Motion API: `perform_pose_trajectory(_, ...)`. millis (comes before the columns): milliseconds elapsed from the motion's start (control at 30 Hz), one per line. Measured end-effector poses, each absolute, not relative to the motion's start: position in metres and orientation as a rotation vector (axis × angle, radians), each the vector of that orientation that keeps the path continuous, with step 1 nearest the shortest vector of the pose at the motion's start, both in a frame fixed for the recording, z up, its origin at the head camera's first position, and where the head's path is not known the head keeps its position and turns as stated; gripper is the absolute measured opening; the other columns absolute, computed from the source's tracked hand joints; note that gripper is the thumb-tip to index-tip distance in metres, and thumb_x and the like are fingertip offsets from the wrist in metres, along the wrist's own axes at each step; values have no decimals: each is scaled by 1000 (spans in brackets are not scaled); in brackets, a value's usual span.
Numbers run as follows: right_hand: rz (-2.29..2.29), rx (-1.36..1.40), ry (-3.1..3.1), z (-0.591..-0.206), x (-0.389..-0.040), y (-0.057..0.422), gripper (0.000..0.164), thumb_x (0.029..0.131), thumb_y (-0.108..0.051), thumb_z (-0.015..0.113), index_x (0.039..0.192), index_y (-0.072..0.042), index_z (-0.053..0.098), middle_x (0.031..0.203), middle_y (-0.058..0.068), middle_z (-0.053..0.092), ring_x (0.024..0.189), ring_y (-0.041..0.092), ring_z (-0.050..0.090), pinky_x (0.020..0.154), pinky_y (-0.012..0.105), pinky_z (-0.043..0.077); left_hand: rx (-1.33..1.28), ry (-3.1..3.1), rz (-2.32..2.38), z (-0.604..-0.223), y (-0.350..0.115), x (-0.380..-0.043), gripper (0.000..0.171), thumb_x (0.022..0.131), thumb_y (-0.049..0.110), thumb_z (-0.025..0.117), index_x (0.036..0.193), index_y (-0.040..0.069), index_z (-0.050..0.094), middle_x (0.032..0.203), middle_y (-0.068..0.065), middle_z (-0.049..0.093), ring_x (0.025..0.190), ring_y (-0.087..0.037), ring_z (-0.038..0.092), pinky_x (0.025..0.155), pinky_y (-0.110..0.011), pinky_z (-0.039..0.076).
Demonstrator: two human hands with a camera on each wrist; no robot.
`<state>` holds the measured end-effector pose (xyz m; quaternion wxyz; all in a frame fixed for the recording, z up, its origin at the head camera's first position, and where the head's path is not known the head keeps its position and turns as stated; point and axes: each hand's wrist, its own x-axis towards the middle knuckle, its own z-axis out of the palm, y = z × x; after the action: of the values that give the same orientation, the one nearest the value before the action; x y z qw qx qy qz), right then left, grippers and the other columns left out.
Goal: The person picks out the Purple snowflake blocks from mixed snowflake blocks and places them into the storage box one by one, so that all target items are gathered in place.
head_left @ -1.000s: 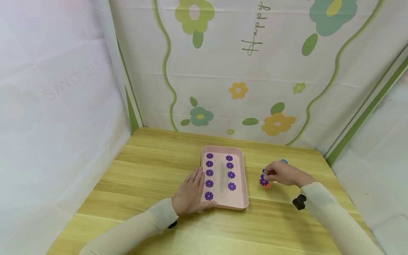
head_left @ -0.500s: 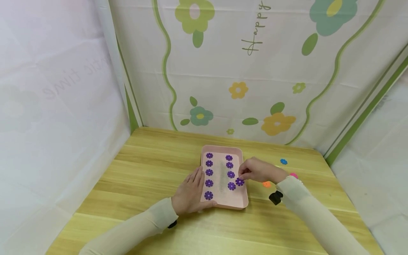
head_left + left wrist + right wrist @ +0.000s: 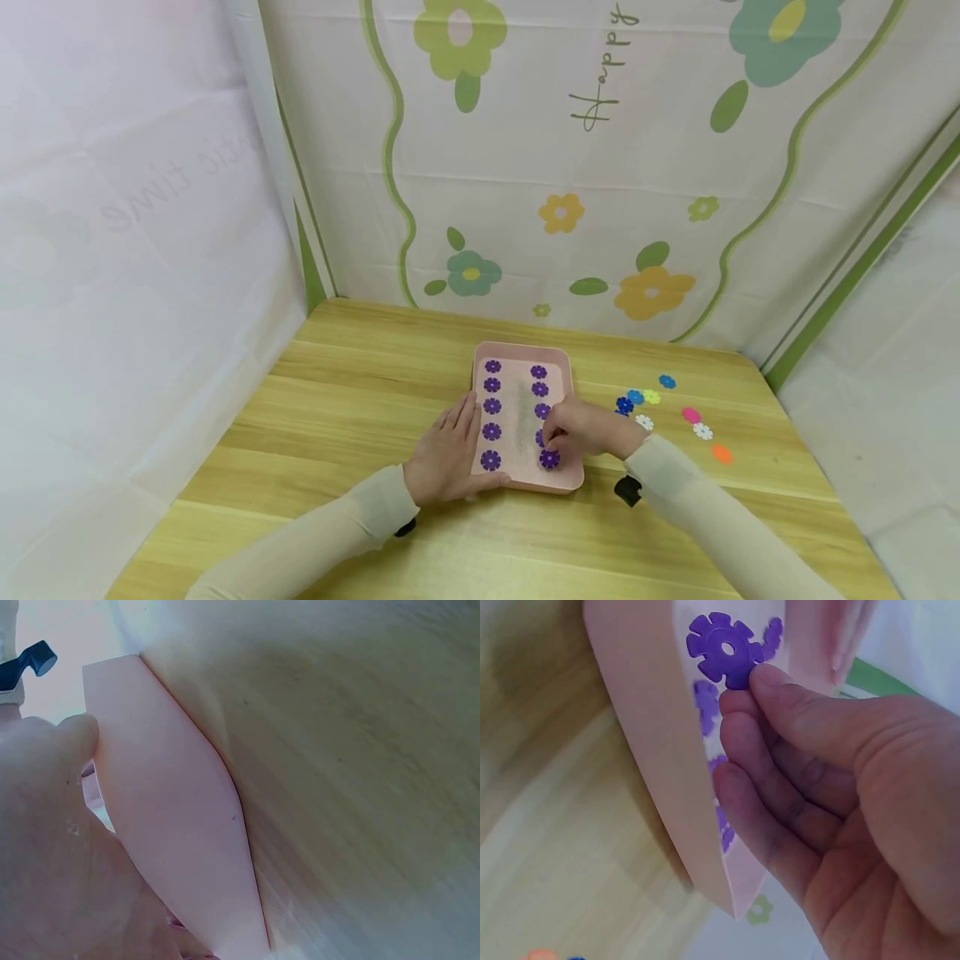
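Note:
A pink tray (image 3: 517, 479) lies on the wooden table with purple snowflake discs (image 3: 492, 406) set in two columns inside it. My left hand (image 3: 444, 457) rests on the tray's left edge, fingers extended and thumb along the near rim. In the left wrist view that hand (image 3: 67, 847) lies against the tray's outer wall (image 3: 172, 802). Over the right column's near end, my right hand (image 3: 585, 427) pinches a purple snowflake disc (image 3: 721, 649) between thumb and forefinger, as the right wrist view shows. The right hand partly covers the discs behind it.
Right of the tray, loose snowflake discs lie on the table: blue (image 3: 667, 381), yellow (image 3: 651, 397), pink (image 3: 691, 414), white (image 3: 702, 431) and orange (image 3: 722, 453). A printed fabric wall (image 3: 495, 150) stands behind the table, with more fabric at both sides.
From the loose discs, my right hand has moved left with a purple snowflake disc, over the tray's right rim to the near end of the right column. The left hand has stayed put.

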<state>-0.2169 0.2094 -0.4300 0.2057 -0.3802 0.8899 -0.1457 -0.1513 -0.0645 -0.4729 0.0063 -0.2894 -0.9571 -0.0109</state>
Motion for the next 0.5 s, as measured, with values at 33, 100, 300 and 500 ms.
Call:
perform_pose_trajectory(33, -401, -1069, 2481, -432, -216, 209, 11, 98, -7, 74, 95, -11, 84, 89, -2, 80, 75, 3, 66, 71, 15, 57, -907, -2996, -39, -472, -65, -151, 118, 94, 87, 41, 161, -9, 31, 172, -29, 25, 161, -41, 29, 129, -48, 35)
perform_pose_trajectory(100, -396, -1101, 2484, -437, -215, 208, 10, 97, -7, 75, 96, -11, 84, 91, -2, 81, 76, 1, 68, 71, 15, 58, -911, -2997, -42, -472, -64, -152, 117, 94, 87, 41, 161, -9, 31, 172, -29, 26, 161, -40, 30, 129, -48, 35)
perform_pose_trajectory(300, -387, -1145, 2490, -447, -212, 206, 9, 97, -9, 76, 97, -10, 85, 88, -2, 80, 73, -3, 65, 69, 13, 57, -918, -3027, -71, -471, -64, -153, 119, 93, 87, 42, 162, -9, 29, 172, -29, 25, 161, -40, 28, 130, -48, 33)
perform_pose_trajectory(500, -433, -1048, 2504, -444, -212, 209, 10, 98, -7, 74, 100, -9, 84, 90, -1, 80, 73, 0, 64, 69, 15, 57, -919, -3062, -159, -468, -63, -158, 122, 91, 88, 45, 162, -9, 27, 172, -29, 22, 162, -41, 26, 131, -49, 31)
